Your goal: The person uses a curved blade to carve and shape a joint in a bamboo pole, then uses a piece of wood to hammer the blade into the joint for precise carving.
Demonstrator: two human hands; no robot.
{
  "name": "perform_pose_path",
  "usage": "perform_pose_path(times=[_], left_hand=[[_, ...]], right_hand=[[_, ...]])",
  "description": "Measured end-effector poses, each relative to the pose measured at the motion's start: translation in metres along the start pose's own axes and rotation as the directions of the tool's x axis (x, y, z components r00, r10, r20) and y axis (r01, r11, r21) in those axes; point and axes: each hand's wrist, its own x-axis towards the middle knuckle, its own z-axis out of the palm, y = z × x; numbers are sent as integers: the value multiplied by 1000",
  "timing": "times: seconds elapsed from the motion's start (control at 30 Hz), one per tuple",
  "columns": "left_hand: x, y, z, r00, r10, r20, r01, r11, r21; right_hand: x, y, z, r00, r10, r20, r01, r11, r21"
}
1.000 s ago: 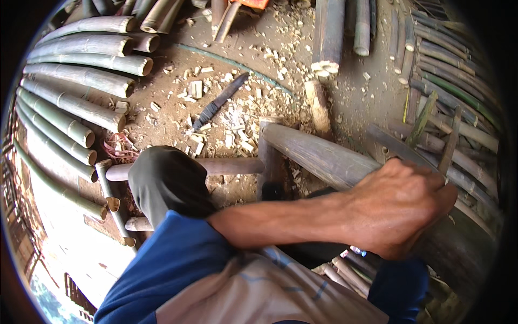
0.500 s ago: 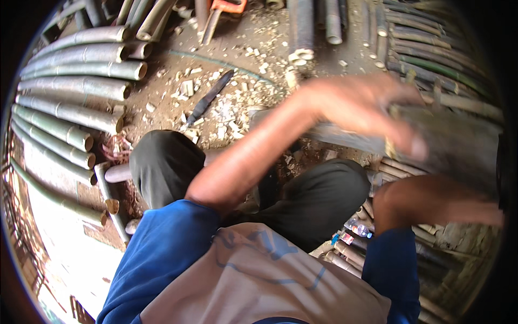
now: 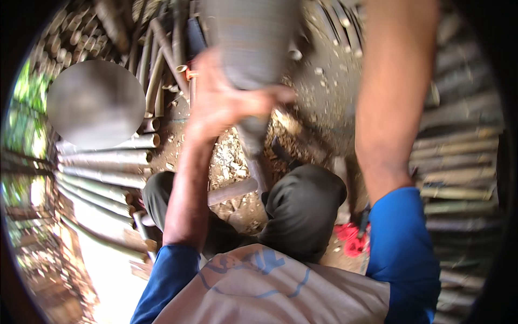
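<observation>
A thick grey bamboo pole (image 3: 258, 38), smeared by motion, comes down from the top edge in front of me. My left hand (image 3: 218, 102) is closed round its near end, with the thumb side crossing the lower part and some fingers hidden behind it. My right forearm (image 3: 394, 92) stretches forward on the right and leaves the picture at the top, so the hand itself is out of sight. Beyond my bent right knee, a dark blade-like tool (image 3: 281, 151) lies among pale wood chips (image 3: 229, 156).
Cut bamboo poles (image 3: 108, 156) lie in a row at the left, and more bamboo (image 3: 458, 167) is stacked at the right. A red cloth-like thing (image 3: 353, 239) rests beside my right knee. Something orange (image 3: 191, 74) shows beyond my left hand. A blurred oval covers part of the far left.
The view has swung. Both arms, which were at the right, now reach forward. My left hand, previously over a dark thick piece at the right, now grips the pole in front.
</observation>
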Motion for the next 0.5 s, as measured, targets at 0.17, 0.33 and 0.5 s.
perform_pose_path(times=[0.17, 0.33, 0.5], left_hand=[[-15, -17, -29, 991, -84, -105, 78, 996, -52], [-32, -18, -70, 974, -8, -225, -34, 983, -181], [-38, -24, -90, 979, 91, -184, -126, 974, -188]], right_hand=[[-45, 35, -17, 995, 65, -74, -60, 996, 66], [-88, 61, -28, 985, 106, -136, -86, 985, 147], [-98, 61, -27, 985, 113, -133, -93, 985, 146]])
